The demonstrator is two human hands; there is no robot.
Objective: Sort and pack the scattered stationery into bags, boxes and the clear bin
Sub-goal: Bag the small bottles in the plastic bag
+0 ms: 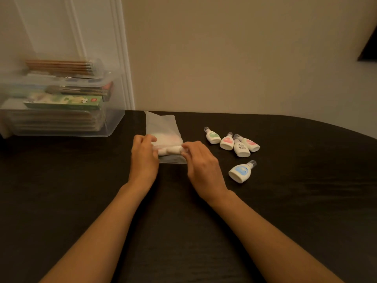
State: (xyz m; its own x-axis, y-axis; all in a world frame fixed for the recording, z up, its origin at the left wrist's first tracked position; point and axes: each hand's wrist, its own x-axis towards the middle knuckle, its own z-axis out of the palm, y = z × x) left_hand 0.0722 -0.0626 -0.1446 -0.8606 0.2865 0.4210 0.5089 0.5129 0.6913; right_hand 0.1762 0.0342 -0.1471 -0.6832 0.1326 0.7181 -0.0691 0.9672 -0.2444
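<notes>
A clear plastic bag lies flat on the dark table, with white bottles inside it. My left hand pinches the bag's near left side. My right hand pinches the near right side, where a white bottle lies across the bag's mouth. Several small white bottles lie loose to the right: a green-labelled one, a pink one, a plain-backed one, another pink one, and a blue one nearer to me.
The clear bin stands at the back left, stacked with packed stationery, a green box and bagged pencils on top. A wall runs behind the table's far edge.
</notes>
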